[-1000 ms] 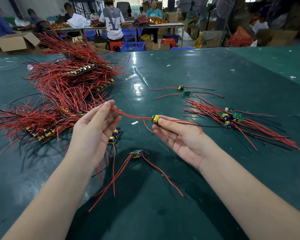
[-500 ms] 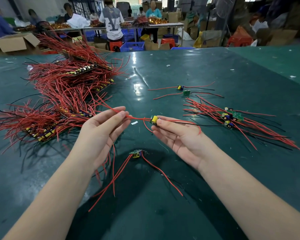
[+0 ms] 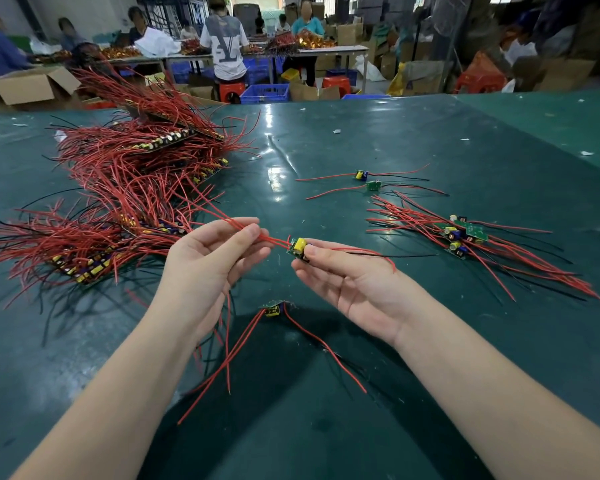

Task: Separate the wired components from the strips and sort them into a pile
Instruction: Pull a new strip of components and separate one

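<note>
The right hand (image 3: 357, 282) pinches a small wired component (image 3: 299, 248) by its board, held above the tabletop (image 3: 430, 150), while the left hand (image 3: 212, 265) grips its red leads (image 3: 257, 233) between thumb and fingers. The sorted pile (image 3: 459, 237) lies well apart to the right; the unseparated strips (image 3: 136, 174) are heaped to the left. The leads trail toward that heap, so a tug may snag neighbouring wires, drag strips along, or strain the solder joints if the hands pull apart sharply.

Wired component (image 3: 299, 249) pinched between right hand (image 3: 352, 284) and left hand (image 3: 207, 268) above green table (image 3: 430, 393).
</note>
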